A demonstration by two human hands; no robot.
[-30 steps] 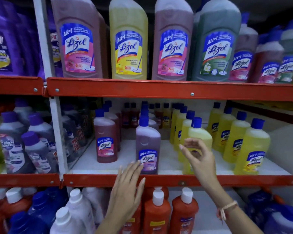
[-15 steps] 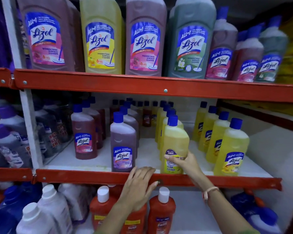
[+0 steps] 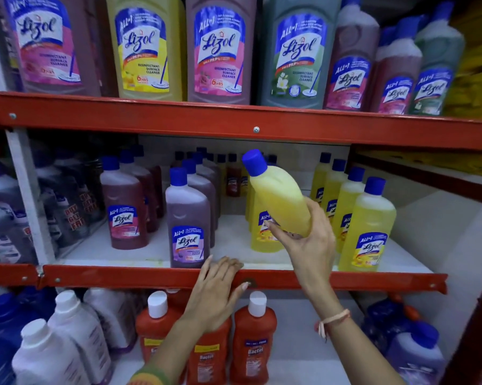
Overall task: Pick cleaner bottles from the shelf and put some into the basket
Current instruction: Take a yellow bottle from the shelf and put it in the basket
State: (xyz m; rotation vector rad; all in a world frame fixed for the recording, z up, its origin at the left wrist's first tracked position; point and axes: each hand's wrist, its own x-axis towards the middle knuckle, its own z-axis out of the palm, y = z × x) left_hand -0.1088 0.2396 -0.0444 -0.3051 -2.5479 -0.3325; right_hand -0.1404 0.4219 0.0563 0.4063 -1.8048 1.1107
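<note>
My right hand (image 3: 308, 247) grips a yellow cleaner bottle (image 3: 278, 198) with a blue cap by its lower end. The bottle is lifted off the middle shelf and tilted with its cap up and to the left. My left hand (image 3: 216, 293) rests with its fingers on the red front edge of the middle shelf (image 3: 123, 276), just below a purple bottle (image 3: 187, 223). More yellow bottles (image 3: 369, 229) stand in a row on the right of that shelf, and a brown-red bottle (image 3: 124, 211) stands at the left. No basket is in view.
Large Lizol bottles (image 3: 217, 48) fill the top shelf above a red rail (image 3: 256, 129). Orange bottles with white caps (image 3: 255, 337) and white bottles (image 3: 76, 329) stand on the bottom shelf. Grey-purple bottles (image 3: 9, 218) sit in the left bay behind a white upright post (image 3: 29, 198).
My right hand has closed on the front yellow bottle and lifted it off the shelf, tilting it left. My left hand stays on the shelf's red edge.
</note>
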